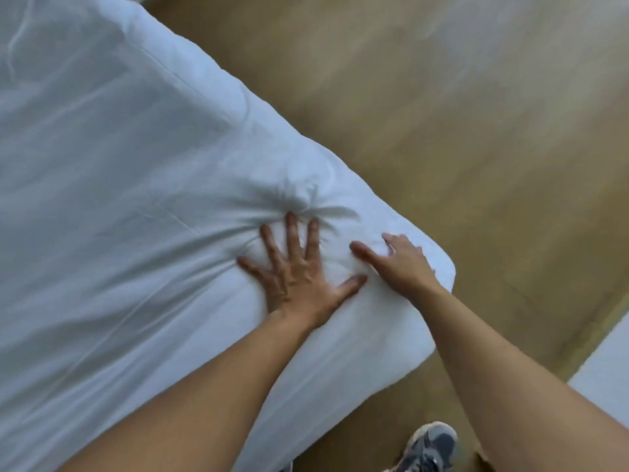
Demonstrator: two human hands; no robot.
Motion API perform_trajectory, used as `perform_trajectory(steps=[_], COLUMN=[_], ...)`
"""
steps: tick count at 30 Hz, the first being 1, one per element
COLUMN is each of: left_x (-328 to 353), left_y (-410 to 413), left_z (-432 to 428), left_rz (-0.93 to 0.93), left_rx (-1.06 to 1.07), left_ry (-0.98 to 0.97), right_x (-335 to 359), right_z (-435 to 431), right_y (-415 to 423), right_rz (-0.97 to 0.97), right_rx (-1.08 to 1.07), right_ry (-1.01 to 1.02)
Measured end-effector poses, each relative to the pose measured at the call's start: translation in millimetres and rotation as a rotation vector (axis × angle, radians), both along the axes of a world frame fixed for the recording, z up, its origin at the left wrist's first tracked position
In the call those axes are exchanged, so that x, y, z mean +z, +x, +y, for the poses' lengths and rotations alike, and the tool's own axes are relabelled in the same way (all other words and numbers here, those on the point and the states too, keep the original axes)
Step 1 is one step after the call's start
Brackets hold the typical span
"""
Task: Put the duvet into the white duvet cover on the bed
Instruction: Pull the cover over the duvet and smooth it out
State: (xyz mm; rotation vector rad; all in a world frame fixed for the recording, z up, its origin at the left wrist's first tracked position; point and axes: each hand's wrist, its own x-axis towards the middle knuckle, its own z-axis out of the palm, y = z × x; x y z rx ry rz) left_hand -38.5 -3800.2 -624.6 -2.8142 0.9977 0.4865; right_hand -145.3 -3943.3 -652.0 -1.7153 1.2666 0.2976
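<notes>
The white duvet cover (129, 206) lies spread over the bed and fills the left half of the view, puffed up near its corner at the lower right. My left hand (299, 270) presses flat on it with fingers spread, and wrinkles fan out from the fingertips. My right hand (398, 260) rests on the same corner just to the right, thumb out to the left; its other fingers are blurred. The duvet itself is not visible apart from the cover.
Tan floor (442, 114) runs along the bed's right side. My shoe (432, 447) stands on it at the bottom edge. A pale surface (606, 369) shows at the lower right edge.
</notes>
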Motion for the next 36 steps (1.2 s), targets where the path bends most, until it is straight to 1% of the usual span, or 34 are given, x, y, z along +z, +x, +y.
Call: perform_trajectory(steps=[2,4,5,7,8,9,10,11,12,13,14,16,17,19,20,21,22,24,25,26,27,29,30,31,32,33,34,36], left_x=[1.2,6.8,11.3,19.9,22.3,24.3,25.8,23.2,13.3,1.7,-8.0,-13.2,-11.4,-9.2,-7.5,-6.5,-8.7,-11.0,-9.2,-6.2,-0.8,13.1,18.9,23.6,25.4,24.1,20.4,12.6], left_y=[-5.3,-8.9,-3.2,32.3,59.2,88.7,116.5,134.1,141.2,142.1,140.4,149.8,162.7,191.7,199.5,199.2,195.9,184.4,184.7,193.0,208.1,247.8,269.7,289.5,301.8,305.6,304.7,301.2], left_z=[-1.4,-1.8,-5.0,-18.1,-26.0,-35.0,-45.1,-53.6,-60.4,-68.5,-76.1,-82.9,-81.7,-79.8,-81.3,-82.6,-85.8,-93.2,-92.4,-91.2,-89.6,-84.1,-81.9,-81.8,-84.6,-89.8,-97.5,-109.9], left_rz=[0.006,-0.027,-0.069,-0.211,-0.298,-0.329,-0.273,-0.178,-0.112,-0.086,-0.09,-0.127,-0.16,-0.242,-0.243,-0.236,-0.229,-0.215,-0.203,-0.201,-0.224,-0.321,-0.36,-0.32,-0.194,-0.062,0.04,0.093], left_rx=[0.02,0.021,-0.002,-0.07,-0.059,0.024,0.176,0.333,0.432,0.462,0.449,0.378,0.36,0.445,0.499,0.525,0.522,0.508,0.507,0.503,0.491,0.471,0.53,0.645,0.771,0.851,0.891,0.9], left_ry=[0.049,0.037,-0.024,-0.232,-0.285,-0.276,-0.191,-0.077,0.012,0.059,0.069,0.018,-0.024,-0.09,-0.068,-0.04,-0.031,0.012,0.025,0.001,-0.051,-0.168,-0.185,-0.153,-0.069,0.011,0.047,0.062], right_x=[-6.6,-18.1,-27.4,-46.4,-54.4,-60.8,-66.2,-70.8,-76.3,-78.1,-81.3,-92.4,-94.9,-92.9,-87.0,-76.3,-66.6,-45.5,-34.9,-25.9,-20.5,-17.4,-18.6,-19.8,-18.6,-14.4,-10.9,-2.5], right_z=[-32.0,-54.9,-65.9,-83.3,-89.9,-94.2,-97.3,-98.2,-98.3,-98.7,-100.0,-101.8,-101.3,-98.4,-98.3,-101.6,-109.0,-117.6,-115.6,-110.9,-104.9,-100.8,-105.6,-114.0,-121.5,-127.9,-134.5,-140.4], right_y=[15.3,35.0,43.2,60.0,68.8,78.1,89.9,100.4,110.4,118.6,122.6,117.0,110.7,112.9,124.9,147.8,181.6,268.9,313.7,353.9,383.0,403.4,404.1,403.6,409.3,421.1,438.8,486.9], right_rz=[-0.068,-0.068,-0.058,-0.047,-0.058,-0.051,-0.058,-0.078,-0.083,-0.068,-0.053,-0.012,0.002,0.031,0.022,-0.039,-0.145,-0.332,-0.373,-0.388,-0.365,-0.281,-0.244,-0.202,-0.157,-0.124,-0.116,-0.135], right_rx=[0.012,0.011,0.015,0.031,0.062,0.093,0.118,0.139,0.165,0.185,0.167,0.091,0.093,0.142,0.163,0.166,0.177,0.232,0.27,0.312,0.333,0.327,0.317,0.311,0.311,0.334,0.344,0.276], right_ry=[0.046,0.033,0.066,0.244,0.335,0.423,0.514,0.595,0.641,0.638,0.595,0.462,0.45,0.527,0.602,0.667,0.709,0.732,0.727,0.725,0.71,0.641,0.634,0.674,0.748,0.839,0.926,1.053])
